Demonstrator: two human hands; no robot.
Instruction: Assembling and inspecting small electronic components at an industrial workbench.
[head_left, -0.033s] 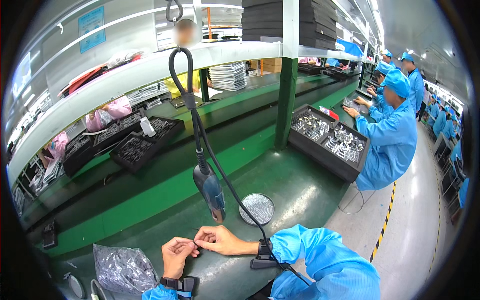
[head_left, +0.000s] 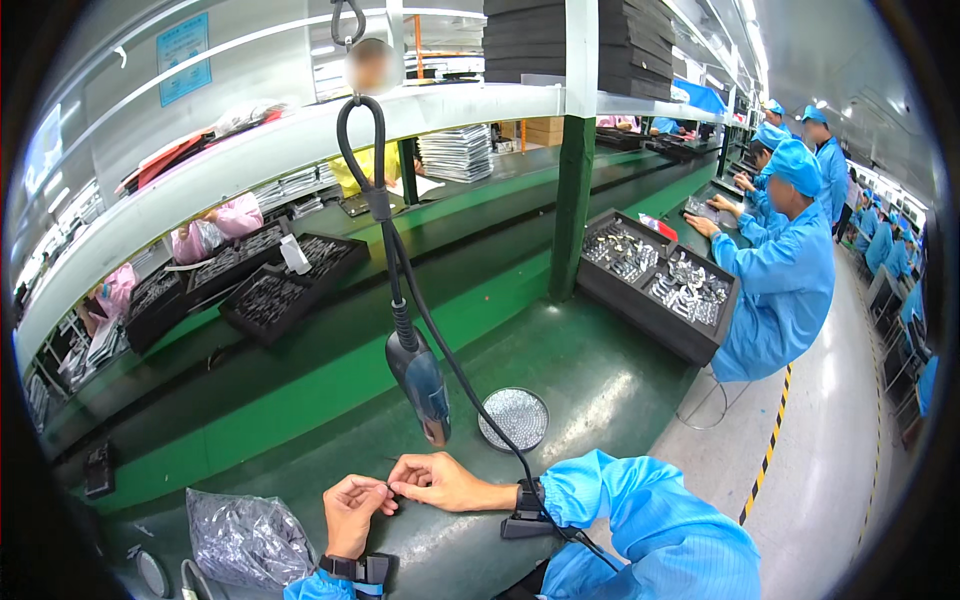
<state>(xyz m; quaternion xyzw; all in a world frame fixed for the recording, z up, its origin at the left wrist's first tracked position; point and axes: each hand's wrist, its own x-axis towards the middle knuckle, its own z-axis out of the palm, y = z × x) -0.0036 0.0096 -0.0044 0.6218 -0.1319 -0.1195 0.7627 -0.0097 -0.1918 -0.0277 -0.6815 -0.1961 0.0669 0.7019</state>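
Observation:
Over the near edge of the green workbench [head_left: 450, 545], my left hand [head_left: 352, 508] and my right hand [head_left: 438, 481] meet fingertip to fingertip. Both are closed in a pinch around a tiny dark piece, mostly hidden by the fingers and too small to name. Just beyond them an electric screwdriver [head_left: 420, 385] hangs tip down from a looped black cord. A round dish of small shiny parts [head_left: 514, 418] rests to the right of the screwdriver. Beside my left wrist lies a clear plastic bag of small parts [head_left: 245, 540].
A black two-part tray [head_left: 655, 325] of metal pieces sits at the right, by a co-worker in blue [head_left: 790, 270]. The screwdriver's cord [head_left: 470, 385] runs down across my right wrist. A green post [head_left: 572, 205] rises behind. More black trays [head_left: 295, 280] stand across the bench.

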